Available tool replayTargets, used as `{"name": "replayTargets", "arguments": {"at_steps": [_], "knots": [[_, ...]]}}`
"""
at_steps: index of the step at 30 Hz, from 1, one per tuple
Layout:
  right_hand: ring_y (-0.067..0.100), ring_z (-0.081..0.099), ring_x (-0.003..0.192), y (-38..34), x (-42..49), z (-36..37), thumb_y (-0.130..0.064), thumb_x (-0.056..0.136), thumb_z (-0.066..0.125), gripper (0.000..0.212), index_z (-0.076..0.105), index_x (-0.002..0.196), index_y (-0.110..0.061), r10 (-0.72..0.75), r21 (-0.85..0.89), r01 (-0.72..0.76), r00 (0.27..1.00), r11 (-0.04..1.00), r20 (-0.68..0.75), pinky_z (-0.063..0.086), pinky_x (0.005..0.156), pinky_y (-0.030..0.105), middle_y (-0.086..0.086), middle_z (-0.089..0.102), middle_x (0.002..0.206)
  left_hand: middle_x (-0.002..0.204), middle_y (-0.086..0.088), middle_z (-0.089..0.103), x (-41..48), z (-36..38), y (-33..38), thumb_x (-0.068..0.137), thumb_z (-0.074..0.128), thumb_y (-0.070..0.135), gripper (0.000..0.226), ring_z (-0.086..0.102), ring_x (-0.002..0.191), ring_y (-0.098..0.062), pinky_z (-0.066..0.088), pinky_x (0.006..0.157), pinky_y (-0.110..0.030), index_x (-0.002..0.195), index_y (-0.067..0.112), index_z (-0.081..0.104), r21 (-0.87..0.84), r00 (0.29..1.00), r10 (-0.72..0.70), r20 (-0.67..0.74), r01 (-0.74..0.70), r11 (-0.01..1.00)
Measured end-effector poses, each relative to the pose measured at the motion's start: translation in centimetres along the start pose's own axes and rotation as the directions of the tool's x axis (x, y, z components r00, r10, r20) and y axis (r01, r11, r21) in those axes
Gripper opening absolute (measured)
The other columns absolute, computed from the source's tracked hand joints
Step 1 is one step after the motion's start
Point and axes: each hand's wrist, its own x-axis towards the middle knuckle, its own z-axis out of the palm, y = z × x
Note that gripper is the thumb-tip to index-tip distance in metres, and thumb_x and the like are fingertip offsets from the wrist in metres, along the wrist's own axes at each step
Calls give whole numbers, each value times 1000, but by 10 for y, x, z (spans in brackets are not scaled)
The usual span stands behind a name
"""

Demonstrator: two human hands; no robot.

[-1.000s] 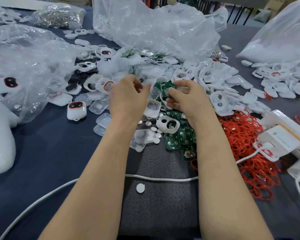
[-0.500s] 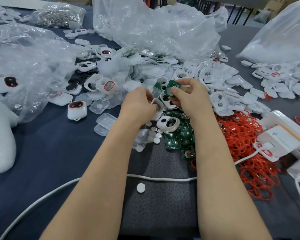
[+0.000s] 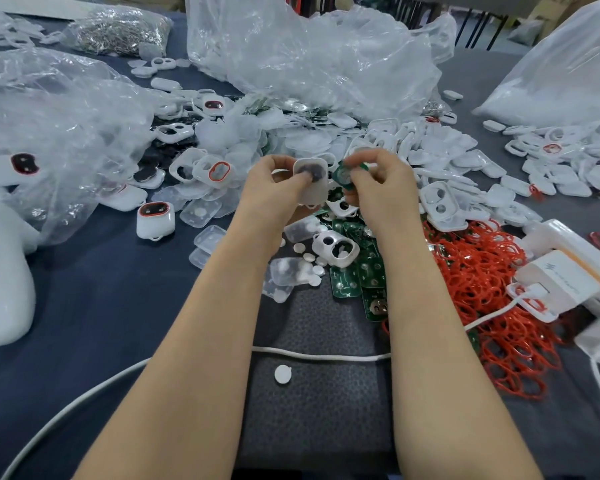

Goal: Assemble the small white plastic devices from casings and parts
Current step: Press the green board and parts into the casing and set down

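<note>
Left hand pinches a white casing, right hand pinches a green board; charger lettering unreadable.

one left hand, one right hand, one held casing, one held green board, one red ring heap

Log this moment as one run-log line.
left hand: holds small white plastic casing | right hand: pinches small green circuit board | state: board beside casing, not inserted | next: probably seat board in casing
</note>
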Motion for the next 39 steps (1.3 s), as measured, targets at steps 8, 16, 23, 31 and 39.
{"name": "replayTargets", "arguments": {"at_steps": [8,16,23,31,39], "knots": [[16,63,81,-4,-4,11,-34,89,63,16,67,87,-19,-87,-173,94,995,980,48,52,81,38,-6,65,80,79,-7,67,1,0,-7,92,58,7,18,63,69,-18,56,70,-34,87,22,49,183,989,144,-18,-139,973],[12,57,80,0,-4,14,-28,89,64,18,69,90,-11,-165,-256,153,986,954,-28,45,76,27,-2,66,85,79,2,69,2,3,-10,93,57,7,17,66,75,-12,57,77,-32,93,23,63,113,991,121,58,-127,985],[18,60,86,2,-4,17,-25,89,60,18,68,94,-10,-164,-316,144,986,938,-38,48,79,36,4,67,91,85,-2,70,1,6,-8,96,53,12,18,66,75,-13,55,62,-24,87,22,65,15,999,21,41,-21,1000],[21,59,91,1,-4,22,-27,91,57,18,67,95,-12,-169,-360,149,985,921,-26,47,80,36,6,66,94,81,-2,67,4,7,-13,91,56,3,16,64,70,-10,58,68,-30,88,18,59,103,995,95,-43,-90,991],[22,59,90,0,-5,21,-20,92,55,17,68,96,-11,-184,-349,170,983,922,-9,46,80,34,7,67,93,86,-2,66,2,6,-12,92,59,5,12,62,70,-8,57,63,-25,91,17,57,140,991,128,-42,-121,983]]}}
